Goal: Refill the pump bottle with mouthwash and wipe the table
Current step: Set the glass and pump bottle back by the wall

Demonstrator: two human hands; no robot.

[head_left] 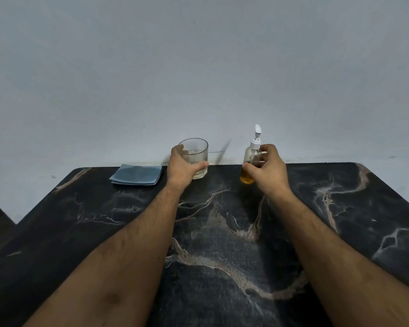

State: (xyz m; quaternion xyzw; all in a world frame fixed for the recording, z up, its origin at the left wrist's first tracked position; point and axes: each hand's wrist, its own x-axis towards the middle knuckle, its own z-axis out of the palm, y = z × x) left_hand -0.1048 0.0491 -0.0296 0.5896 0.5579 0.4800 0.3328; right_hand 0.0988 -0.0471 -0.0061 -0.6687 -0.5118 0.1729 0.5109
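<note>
Hands reach across the dark marble table (222,256): left hand (182,165) wraps a clear glass (196,154), right hand (267,166) grips the upright pump bottle (252,159), amber liquid low inside. Blue cloth (137,174) lies left. Steadying the bottle while unscrewing should prevent spills.

Our left hand (183,165) covers the near left side of the glass tumbler (197,156), and we cannot tell whether any liquid is in it. Our right hand (268,166) hides the middle of the pump bottle (250,159); only its white pump and amber base show. A thin blurred streak (223,151) between the two cannot be identified. The worktop (222,244) runs out of frame below and at both sides, as do our forearms.
</note>
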